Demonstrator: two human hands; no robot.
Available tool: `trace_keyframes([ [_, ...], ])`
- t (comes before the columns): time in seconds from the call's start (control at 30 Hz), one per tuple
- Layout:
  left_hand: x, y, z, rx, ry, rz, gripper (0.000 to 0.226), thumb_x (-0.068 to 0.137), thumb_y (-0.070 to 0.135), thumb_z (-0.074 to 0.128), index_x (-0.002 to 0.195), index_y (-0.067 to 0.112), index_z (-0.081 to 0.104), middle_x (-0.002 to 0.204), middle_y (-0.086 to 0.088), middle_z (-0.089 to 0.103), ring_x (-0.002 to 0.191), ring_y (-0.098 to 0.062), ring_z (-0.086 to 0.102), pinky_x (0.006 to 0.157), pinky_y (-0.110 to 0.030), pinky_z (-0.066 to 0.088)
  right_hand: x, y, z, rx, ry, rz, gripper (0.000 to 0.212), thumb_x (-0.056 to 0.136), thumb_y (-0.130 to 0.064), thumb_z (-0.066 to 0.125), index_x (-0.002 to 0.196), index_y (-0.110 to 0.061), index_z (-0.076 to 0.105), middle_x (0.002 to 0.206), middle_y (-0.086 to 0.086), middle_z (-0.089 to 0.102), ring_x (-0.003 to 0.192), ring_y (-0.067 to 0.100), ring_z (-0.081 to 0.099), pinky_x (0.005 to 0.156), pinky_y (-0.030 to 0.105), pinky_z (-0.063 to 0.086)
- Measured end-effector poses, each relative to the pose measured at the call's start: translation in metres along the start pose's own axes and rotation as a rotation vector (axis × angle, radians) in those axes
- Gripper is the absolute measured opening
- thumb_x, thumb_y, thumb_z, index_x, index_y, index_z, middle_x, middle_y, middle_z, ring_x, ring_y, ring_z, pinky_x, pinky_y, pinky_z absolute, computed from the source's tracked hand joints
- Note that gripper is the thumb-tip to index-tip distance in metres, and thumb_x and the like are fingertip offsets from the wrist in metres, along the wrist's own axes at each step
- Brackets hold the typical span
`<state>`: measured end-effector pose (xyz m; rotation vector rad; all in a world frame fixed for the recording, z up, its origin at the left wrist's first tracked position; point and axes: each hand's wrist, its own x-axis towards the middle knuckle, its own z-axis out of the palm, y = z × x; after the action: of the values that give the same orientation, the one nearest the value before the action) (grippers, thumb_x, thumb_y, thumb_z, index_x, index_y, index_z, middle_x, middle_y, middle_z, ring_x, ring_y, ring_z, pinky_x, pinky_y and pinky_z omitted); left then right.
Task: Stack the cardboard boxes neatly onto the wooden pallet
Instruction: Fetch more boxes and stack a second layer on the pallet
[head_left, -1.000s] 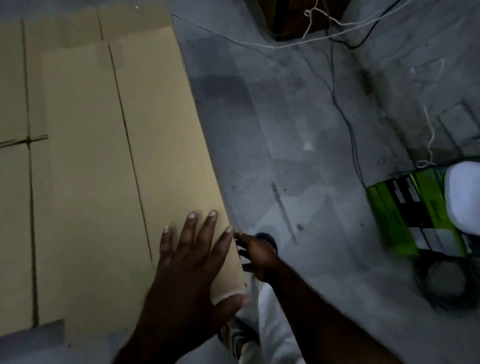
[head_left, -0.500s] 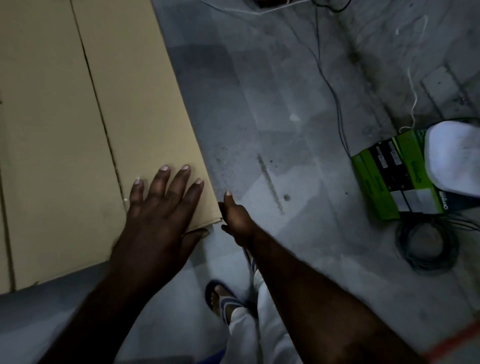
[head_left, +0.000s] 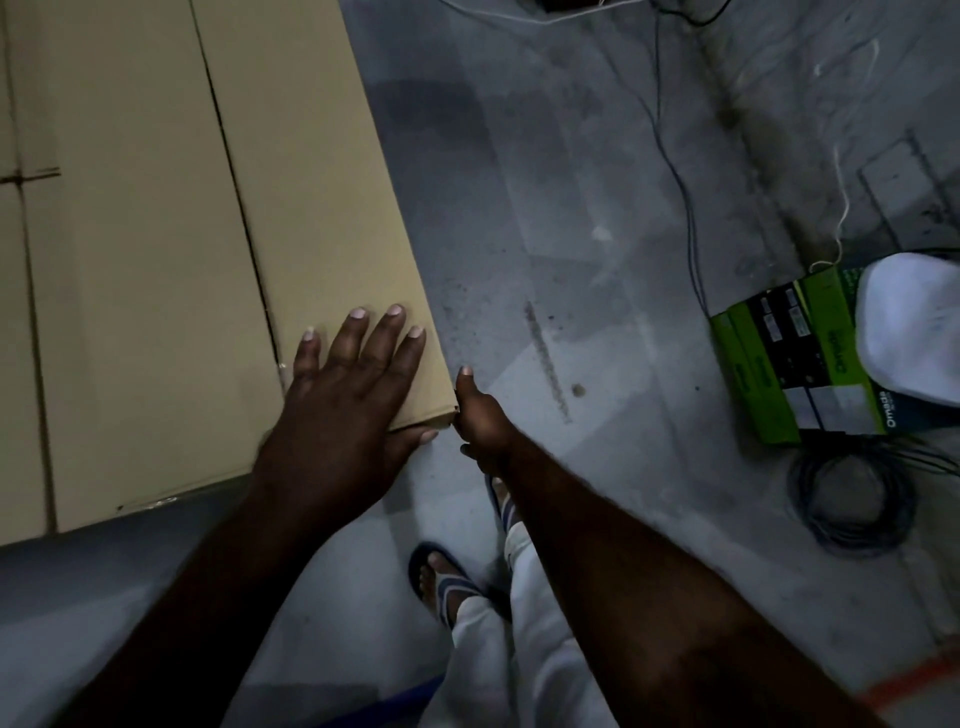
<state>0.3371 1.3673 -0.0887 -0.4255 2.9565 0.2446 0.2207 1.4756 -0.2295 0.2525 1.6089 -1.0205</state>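
This looks like a storeroom or back room of a warehouse or small workshop, dimly lit. The floor (head_left: 597, 208) is bare grey concrete, stained and scuffed, with loose thin cables (head_left: 675, 171) trailing across it and a dark coil of cable (head_left: 852, 499) lying near the right edge. Large flat sheets of plain brown cardboard (head_left: 156, 234) cover the left side, stock rather than household clutter. A green and black retail box (head_left: 769, 364) for network equipment (the word "Omada" is printed on it) sits on the floor beside a white object (head_left: 914, 332).
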Motion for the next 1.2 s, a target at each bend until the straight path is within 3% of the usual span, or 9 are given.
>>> trace_keyframes([
  [0.1,0.0,-0.003,-0.012,-0.162,-0.055,-0.024,0.087,0.081,0.065,0.038,0.155,0.021,0.023,0.163,-0.002,0.012,0.15,-0.026,0.008,0.119,-0.05,0.001,-0.015,-0.009,-0.005,-0.036,-0.014,0.018,0.073,0.102,-0.061,0.02,0.147,-0.009,0.044,0.147,0.01,0.049,0.13,0.027,0.047,0.091,0.033,0.038],
  [0.2,0.0,-0.001,-0.033,-0.376,-0.094,-0.092,0.086,0.081,0.068,0.031,0.153,0.021,0.03,0.161,0.006,0.008,0.151,-0.019,0.002,0.121,-0.044,-0.004,-0.046,-0.027,-0.011,-0.106,-0.049,0.005,0.073,0.102,-0.062,0.022,0.146,-0.009,0.046,0.146,0.01,0.051,0.132,0.027,0.045,0.098,0.037,0.035],
  [0.37,-0.012,0.011,-0.08,-0.512,-0.048,-0.306,0.057,0.097,0.04,0.056,0.148,0.019,0.042,0.16,0.0,0.028,0.149,-0.021,0.019,0.12,-0.036,0.02,-0.124,-0.079,-0.012,-0.254,-0.075,-0.088,0.071,0.095,-0.07,0.036,0.139,-0.017,0.053,0.139,0.006,0.057,0.123,0.026,0.052,0.094,0.043,0.041],
  [0.53,-0.053,0.023,-0.157,-0.605,0.083,-0.435,0.049,0.095,0.041,0.06,0.138,0.02,0.055,0.145,-0.002,0.051,0.13,-0.022,0.05,0.107,-0.029,0.037,-0.239,-0.133,-0.003,-0.408,0.005,-0.379,0.056,0.099,-0.057,0.045,0.132,-0.013,0.058,0.13,0.009,0.06,0.116,0.027,0.057,0.101,0.044,0.047],
  [0.7,-0.099,0.025,-0.212,-0.691,0.181,-0.606,0.047,0.091,0.05,0.061,0.133,0.028,0.06,0.133,0.003,0.062,0.112,-0.016,0.061,0.094,-0.027,0.045,-0.314,-0.16,0.011,-0.543,0.072,-0.693,0.044,0.101,-0.047,0.048,0.074,-0.015,0.062,0.074,0.005,0.062,0.076,0.021,0.059,0.08,0.038,0.048],
  [0.83,-0.134,0.029,-0.232,-0.859,0.336,-0.758,0.042,0.09,0.039,0.067,0.127,0.019,0.065,0.125,0.001,0.067,0.107,-0.01,0.061,0.093,-0.021,0.041,-0.347,-0.178,0.023,-0.518,0.011,-0.797,0.061,0.099,-0.049,0.049,0.105,0.01,0.062,0.105,0.028,0.065,0.098,0.039,0.063,0.091,0.05,0.051],
  [0.97,-0.161,0.031,-0.242,-0.896,0.469,-0.896,0.038,0.09,0.039,0.067,0.121,0.017,0.069,0.117,0.005,0.069,0.105,-0.007,0.06,0.092,-0.02,0.042,-0.365,-0.201,0.045,-0.595,-0.105,-0.866,0.07,0.093,-0.057,0.047,0.106,0.01,0.059,0.104,0.027,0.066,0.097,0.04,0.064,0.092,0.054,0.051],
  [1.1,-0.174,0.04,-0.253,-0.96,0.702,-1.057,0.014,0.091,0.03,0.068,0.102,0.023,0.074,0.087,0.026,0.067,0.1,-0.009,0.062,0.078,-0.015,0.043,-0.373,-0.228,0.067,-0.713,-0.268,-0.912,0.063,0.098,-0.052,0.049,0.107,0.01,0.06,0.106,0.026,0.066,0.099,0.04,0.064,0.091,0.05,0.05],
  [1.2,-0.185,0.056,-0.259,-1.061,0.856,-1.163,0.01,0.091,0.028,0.068,0.1,0.025,0.073,0.093,0.015,0.07,0.097,-0.008,0.064,0.082,-0.018,0.044,-0.377,-0.242,0.082,-0.8,-0.378,-0.926,0.063,0.098,-0.052,0.049,0.108,0.009,0.061,0.107,0.024,0.067,0.099,0.038,0.064,0.094,0.051,0.051],
])
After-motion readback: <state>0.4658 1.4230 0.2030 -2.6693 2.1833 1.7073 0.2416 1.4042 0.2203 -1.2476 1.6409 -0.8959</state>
